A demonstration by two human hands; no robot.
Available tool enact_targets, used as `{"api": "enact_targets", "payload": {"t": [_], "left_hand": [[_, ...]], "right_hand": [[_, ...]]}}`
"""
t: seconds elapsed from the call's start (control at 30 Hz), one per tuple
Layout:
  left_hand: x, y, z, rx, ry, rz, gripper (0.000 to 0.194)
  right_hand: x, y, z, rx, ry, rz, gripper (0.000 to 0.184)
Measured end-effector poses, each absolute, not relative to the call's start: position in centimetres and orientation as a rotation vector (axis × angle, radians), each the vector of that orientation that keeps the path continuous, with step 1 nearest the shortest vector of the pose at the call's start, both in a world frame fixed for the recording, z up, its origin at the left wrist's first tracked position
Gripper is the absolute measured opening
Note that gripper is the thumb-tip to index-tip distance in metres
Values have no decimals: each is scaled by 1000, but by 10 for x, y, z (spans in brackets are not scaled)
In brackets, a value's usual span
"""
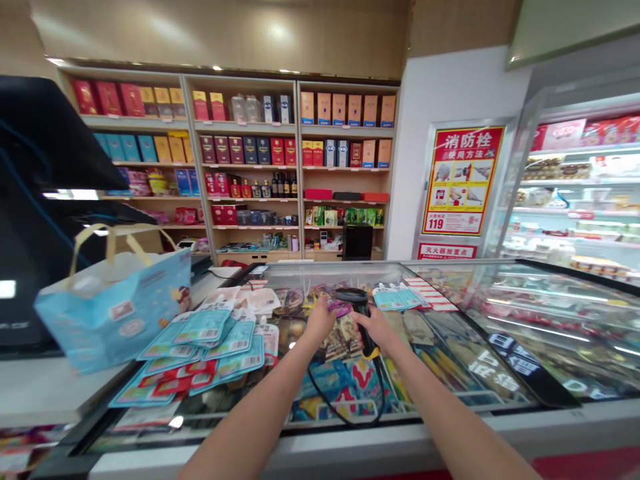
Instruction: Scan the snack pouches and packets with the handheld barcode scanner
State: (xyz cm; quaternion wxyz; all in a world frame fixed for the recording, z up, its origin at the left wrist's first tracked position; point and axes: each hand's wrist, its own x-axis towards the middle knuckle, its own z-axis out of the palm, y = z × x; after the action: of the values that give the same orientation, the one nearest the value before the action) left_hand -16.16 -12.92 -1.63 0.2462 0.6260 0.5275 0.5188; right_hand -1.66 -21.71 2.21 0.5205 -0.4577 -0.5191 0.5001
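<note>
The right hand point(376, 331) closes its fingers around a black-and-yellow barcode scanner point(358, 313), at twelve o'clock above a glass-top freezer point(500, 333). The left hand point(320, 320) has fingers together on a purple packet point(340, 308); the exact grip I cannot tell. Blue barcoded pouches point(205, 350) lie at eleven o'clock. At one o'clock, a red poster point(463, 180) reads "消防栓" and "119".

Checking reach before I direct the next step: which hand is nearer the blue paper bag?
Left. The left hand is to the right of the blue paper bag; the right hand, around the barcode scanner, lies farther right.
</note>
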Motion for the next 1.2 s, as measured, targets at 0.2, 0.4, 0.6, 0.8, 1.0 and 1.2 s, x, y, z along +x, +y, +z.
{"api": "enact_targets", "payload": {"t": [0.2,0.4,0.6,0.8,1.0,1.2], "left_hand": [[-49,-110,-33,1762,1446,1185,29],[10,-68,-29,1725,1458,1348,49],[34,-38,-30,1961,1642,924,69],[12,-42,-24,1860,1566,992,55],[-31,-49,-32,1049,1144,1418,21],[-82,-58,-27,669,941,1449,5]], "right_hand": [[65,-201,6,-1170,-1084,1008,37],[97,-186,-8,-1122,-910,783,39],[90,-187,-13,-1191,-1048,585,31],[87,-192,-7,-1243,-1110,508,31],[88,-193,-7,-1141,-1086,613,34],[85,-197,-3,-1010,-1029,1153,44]]}}
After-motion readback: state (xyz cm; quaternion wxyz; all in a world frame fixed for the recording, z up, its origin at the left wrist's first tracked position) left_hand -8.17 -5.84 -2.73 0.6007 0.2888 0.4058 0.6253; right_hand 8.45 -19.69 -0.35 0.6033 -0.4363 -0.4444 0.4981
